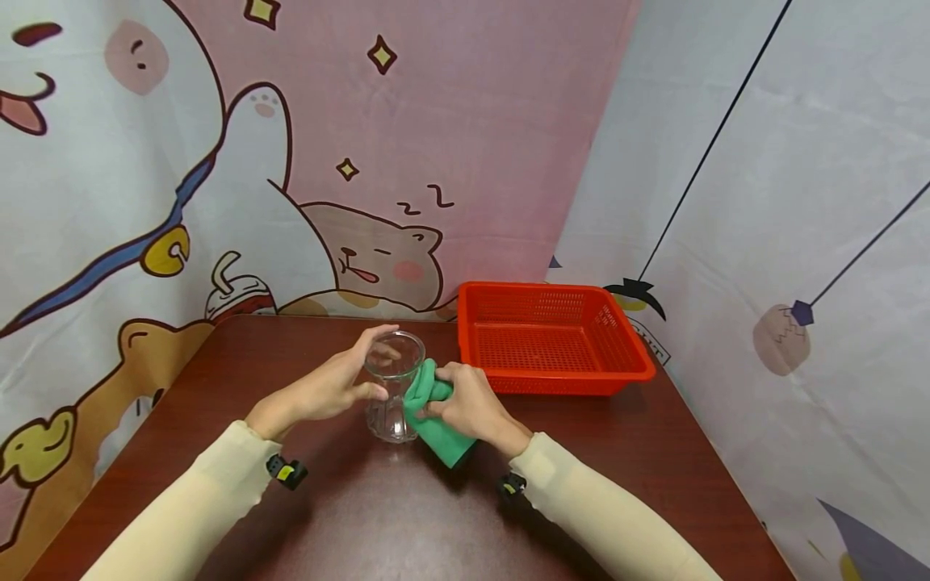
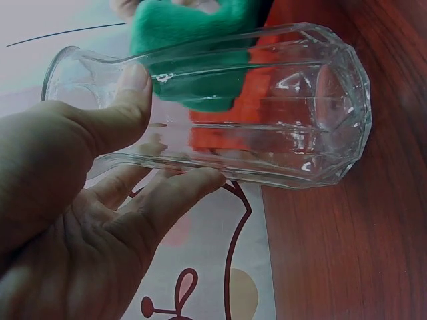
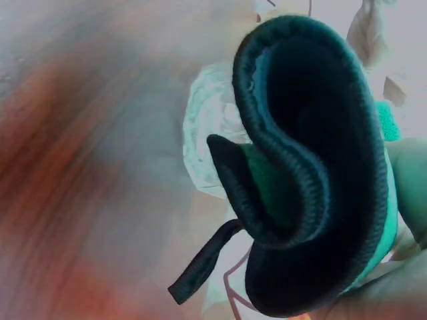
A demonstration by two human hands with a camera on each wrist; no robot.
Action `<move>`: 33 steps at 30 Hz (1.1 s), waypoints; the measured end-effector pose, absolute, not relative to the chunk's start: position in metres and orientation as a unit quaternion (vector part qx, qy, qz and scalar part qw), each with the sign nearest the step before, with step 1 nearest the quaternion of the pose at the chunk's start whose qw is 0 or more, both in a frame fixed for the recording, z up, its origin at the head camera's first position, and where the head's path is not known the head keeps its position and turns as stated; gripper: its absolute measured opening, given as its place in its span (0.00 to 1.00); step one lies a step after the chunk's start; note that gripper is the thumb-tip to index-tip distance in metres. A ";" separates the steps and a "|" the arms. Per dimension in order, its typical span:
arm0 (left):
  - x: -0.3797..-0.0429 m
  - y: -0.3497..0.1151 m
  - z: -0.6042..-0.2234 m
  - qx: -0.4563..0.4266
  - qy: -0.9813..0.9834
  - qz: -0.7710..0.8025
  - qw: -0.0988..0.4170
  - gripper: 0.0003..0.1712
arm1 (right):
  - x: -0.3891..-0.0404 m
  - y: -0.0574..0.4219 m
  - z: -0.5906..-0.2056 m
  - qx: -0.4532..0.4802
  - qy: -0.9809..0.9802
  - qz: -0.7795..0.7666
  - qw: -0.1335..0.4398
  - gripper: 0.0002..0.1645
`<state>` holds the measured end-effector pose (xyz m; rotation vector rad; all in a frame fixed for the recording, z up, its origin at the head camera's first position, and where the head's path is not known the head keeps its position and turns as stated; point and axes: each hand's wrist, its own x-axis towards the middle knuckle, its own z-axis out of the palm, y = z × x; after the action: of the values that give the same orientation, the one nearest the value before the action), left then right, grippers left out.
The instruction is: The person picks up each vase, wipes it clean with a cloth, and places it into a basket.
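Observation:
My left hand (image 1: 327, 389) grips a clear glass vase (image 1: 390, 421) around its neck, thumb on the near side and fingers behind. The vase stands nearly upright in the head view, with a flared rim and a ribbed, faceted body (image 2: 313, 100). In my right hand (image 1: 475, 407) is a bunched green cloth (image 1: 446, 442), its upper part against the vase's right side just below the rim. The right wrist view shows the cloth's folded dark edge (image 3: 353, 220) and a black loop tag (image 3: 203, 267), with the vase's faceted base (image 3: 200, 147) partly hidden behind.
A red plastic basket (image 1: 555, 377) with perforated walls stands at the back right of the dark brown wooden table (image 1: 349, 524). Behind and beside the table hang cloth sheets (image 1: 479, 161) printed with cartoon animals.

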<state>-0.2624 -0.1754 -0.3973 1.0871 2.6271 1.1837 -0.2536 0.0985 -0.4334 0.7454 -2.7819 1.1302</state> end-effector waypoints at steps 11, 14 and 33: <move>-0.259 -0.174 -0.395 0.346 0.858 0.379 0.028 0.58 | -0.257 0.097 -0.421 0.242 -0.885 0.395 0.052 0.22; -0.259 -0.173 -0.395 0.348 0.857 0.380 0.028 0.58 | -0.257 0.097 -0.418 0.244 -0.880 0.403 0.063 0.21; -0.259 -0.172 -0.394 0.339 0.860 0.379 0.028 0.57 | -0.260 0.108 -0.403 0.241 -0.834 0.482 0.119 0.30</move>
<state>-0.2588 -0.1717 -0.3944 1.0475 2.6561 1.1707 -0.2602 0.1076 -0.4030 0.7040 -2.4398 1.4086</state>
